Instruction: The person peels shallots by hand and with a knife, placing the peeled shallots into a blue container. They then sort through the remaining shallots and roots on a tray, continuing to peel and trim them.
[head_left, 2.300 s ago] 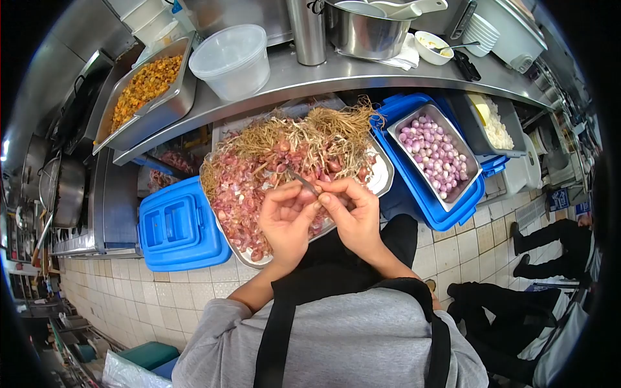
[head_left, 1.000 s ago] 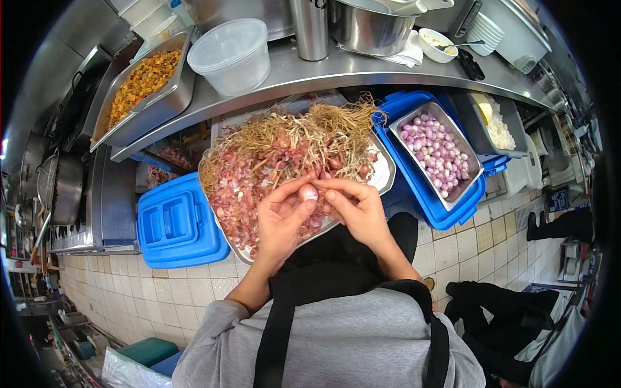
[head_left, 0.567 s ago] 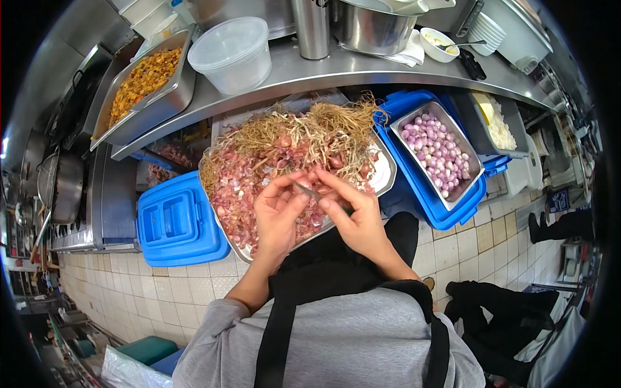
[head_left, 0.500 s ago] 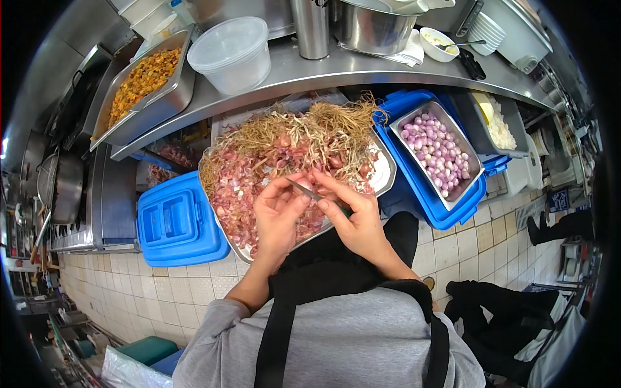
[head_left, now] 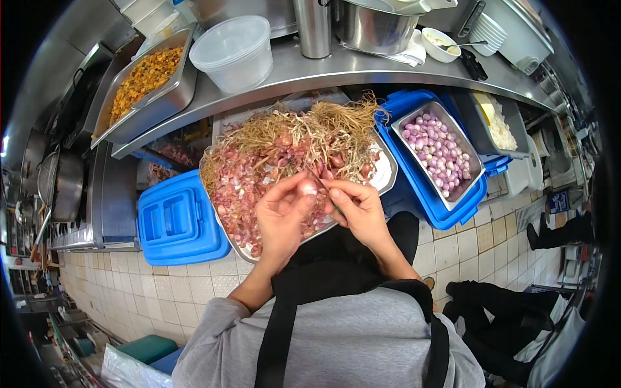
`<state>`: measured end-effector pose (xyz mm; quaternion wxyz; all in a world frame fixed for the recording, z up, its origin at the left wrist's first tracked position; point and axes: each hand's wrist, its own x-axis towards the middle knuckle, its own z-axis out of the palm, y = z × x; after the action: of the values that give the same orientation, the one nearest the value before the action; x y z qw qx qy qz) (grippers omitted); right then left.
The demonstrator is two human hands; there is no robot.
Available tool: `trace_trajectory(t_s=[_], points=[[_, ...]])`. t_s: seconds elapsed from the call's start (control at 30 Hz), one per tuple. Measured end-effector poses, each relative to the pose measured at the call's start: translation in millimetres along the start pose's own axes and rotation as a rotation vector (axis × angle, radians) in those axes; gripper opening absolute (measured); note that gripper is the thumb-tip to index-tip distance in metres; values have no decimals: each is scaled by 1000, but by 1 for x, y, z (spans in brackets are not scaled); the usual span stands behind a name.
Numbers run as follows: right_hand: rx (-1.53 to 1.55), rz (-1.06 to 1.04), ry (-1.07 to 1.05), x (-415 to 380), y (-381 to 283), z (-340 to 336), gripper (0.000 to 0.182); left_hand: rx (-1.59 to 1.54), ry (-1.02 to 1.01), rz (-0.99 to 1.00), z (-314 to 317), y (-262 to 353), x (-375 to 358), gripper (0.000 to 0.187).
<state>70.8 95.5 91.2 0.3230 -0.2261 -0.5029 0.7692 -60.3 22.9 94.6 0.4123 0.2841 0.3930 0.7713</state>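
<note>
My left hand (head_left: pixel 283 210) pinches a shallot (head_left: pixel 308 187) between thumb and fingers. Right beside it, my right hand (head_left: pixel 358 212) is closed around a small knife (head_left: pixel 318 180), its blade pointing up and to the left, close to the shallot. Both hands are above a large metal tray (head_left: pixel 386 169) heaped with shallot skins (head_left: pixel 242 187), unpeeled shallots and dry stalks with roots (head_left: pixel 346 123). To the right, peeled shallots (head_left: pixel 435 152) fill a steel pan.
The steel pan (head_left: pixel 475 174) rests on a blue lid (head_left: pixel 446 220). Another blue lid (head_left: pixel 178 220) lies left of the tray. A steel counter (head_left: pixel 291 75) crosses in front, bearing a plastic tub (head_left: pixel 233 58) and a pot (head_left: pixel 375 29). Another person's dark-clad leg (head_left: pixel 566 229) shows at right.
The knife has swung from lying across the shallot to a steeper angle on its right. My right hand has turned and shifted slightly, and the shallot shows more plainly in my left fingers.
</note>
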Motion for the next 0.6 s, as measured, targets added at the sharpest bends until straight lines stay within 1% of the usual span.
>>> trace_trajectory(t_s=[0.03,0.1,0.2,0.33,0.43,0.53,0.57,0.6], points=[[-62,-29,30,-2,-5,4,29,-5,24,-1,0,0,1,32],[-186,-89,90,-7,-17,16,28,-26,-15,8,-6,-1,1,34],[-406,-316,90,-6,-11,19,27,-16,-19,-2,-10,-4,1,35],[-471,-351,88,-4,-12,16,25,-22,-13,11,-13,-10,1,34],[-224,-97,72,-7,-13,12,25,10,-75,39,-10,-7,-1,34],[166,55,-65,-4,-12,-1,26,-77,-60,-55,-4,-4,-1,35],[181,45,-26,-3,-8,0,28,-88,-61,-62,-4,-4,-1,36],[144,47,-36,-4,-9,1,28,-100,-61,-69,-4,-4,-1,36]])
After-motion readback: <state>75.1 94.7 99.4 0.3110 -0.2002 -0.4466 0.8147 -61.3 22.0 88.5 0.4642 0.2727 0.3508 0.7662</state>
